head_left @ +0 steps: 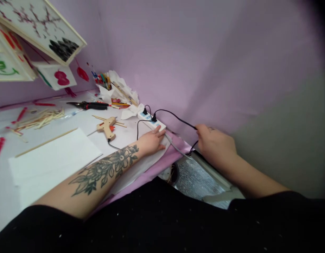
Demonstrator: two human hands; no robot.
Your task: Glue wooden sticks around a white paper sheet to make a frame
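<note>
My left hand (151,141) lies at the near end of a white power strip (159,125), its fingers over the strip's edge and the thumb lower on the table edge. Two black plugs (153,118) sit in the strip's sockets. A black cable (175,116) arcs from one plug to my right hand (216,144), which is closed around it beside the wall. More black cord hangs below that hand. From the strip's end, a grey cord (178,149) runs over the table edge. A beige glue gun (107,128) with an orange trigger lies left of the strip, its thin cord trailing behind my left forearm.
Black-handled snips (91,105), loose thin sticks (43,117) and white sheets (54,151) lie on the table. A pen holder (106,82) and crumpled paper (120,84) stand in the corner. Framed pictures (59,35) hang at upper left. A dark bin (174,173) is below the edge.
</note>
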